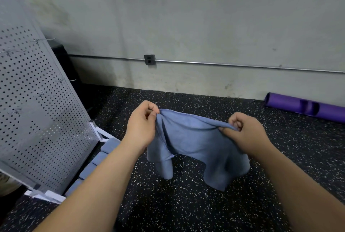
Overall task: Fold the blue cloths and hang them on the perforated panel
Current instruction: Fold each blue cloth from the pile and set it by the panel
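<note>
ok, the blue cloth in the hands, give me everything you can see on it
The blue cloth is a plain, soft, matte fabric, microfibre-like. It hangs unfolded and crumpled in front of the person. Its top edge is pinched by the left hand at one end and the right hand at the other, and sags slightly between them. Below, it droops in two bunched lobes over the speckled floor; whether they touch it is unclear.

The cloth (196, 138) is seen as plain dusty blue, & the folded cloths (110, 145) nearby are tinted a paler grey-blue. The perforated panel (37, 119) is coloured light grey w/ a regular grid of dark holes, its base frame (101, 134) white. The floor (186, 209) is speckled white on black; the rolled mat (291, 103) is purple, the wall (186, 26) pale grey-beige.
</note>
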Demonstrator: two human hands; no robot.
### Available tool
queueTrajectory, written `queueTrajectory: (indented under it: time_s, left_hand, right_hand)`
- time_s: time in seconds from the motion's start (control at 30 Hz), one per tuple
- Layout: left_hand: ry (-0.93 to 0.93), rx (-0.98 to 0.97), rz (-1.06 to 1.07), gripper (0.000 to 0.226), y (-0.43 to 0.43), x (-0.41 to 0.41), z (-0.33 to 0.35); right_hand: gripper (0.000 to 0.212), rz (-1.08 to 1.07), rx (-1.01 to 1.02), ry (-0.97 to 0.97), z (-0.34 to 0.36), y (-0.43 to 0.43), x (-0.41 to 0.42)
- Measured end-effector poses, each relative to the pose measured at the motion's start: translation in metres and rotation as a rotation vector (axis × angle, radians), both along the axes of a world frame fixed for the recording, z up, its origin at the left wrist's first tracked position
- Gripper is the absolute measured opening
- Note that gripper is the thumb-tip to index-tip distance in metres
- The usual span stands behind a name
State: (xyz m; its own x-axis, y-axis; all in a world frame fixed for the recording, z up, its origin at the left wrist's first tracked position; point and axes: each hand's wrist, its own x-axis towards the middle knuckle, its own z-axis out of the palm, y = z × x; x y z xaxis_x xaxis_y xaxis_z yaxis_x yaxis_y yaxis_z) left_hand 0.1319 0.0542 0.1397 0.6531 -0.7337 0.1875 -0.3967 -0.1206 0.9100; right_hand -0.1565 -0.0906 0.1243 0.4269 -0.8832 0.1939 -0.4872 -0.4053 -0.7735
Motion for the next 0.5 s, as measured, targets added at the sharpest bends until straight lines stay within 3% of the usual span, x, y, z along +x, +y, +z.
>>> queueTrajectory:
  time_s: [0.13,0.3,0.37,0.5]
  left_hand:
    - [-0.066,0.055,0.042,0.030,-0.002,-0.008,-0.002]
    - [-0.006,0.067,-0.018,0.022,-0.005,-0.017,-0.010]
    - [0.022,0.080,-0.056,0.027,-0.007,-0.021,-0.013]
    - [0.145,0.070,-0.125,0.044,-0.009,-0.031,-0.012]
  right_hand:
    - [0.030,0.030,0.067,-0.046,0.006,0.002,0.001]
    - [0.015,0.056,0.301,-0.301,0.009,0.012,0.005]
    - [0.006,0.069,0.314,-0.331,0.011,0.015,0.008]
    - [0.015,0.117,0.260,-0.329,0.011,0.022,0.017]
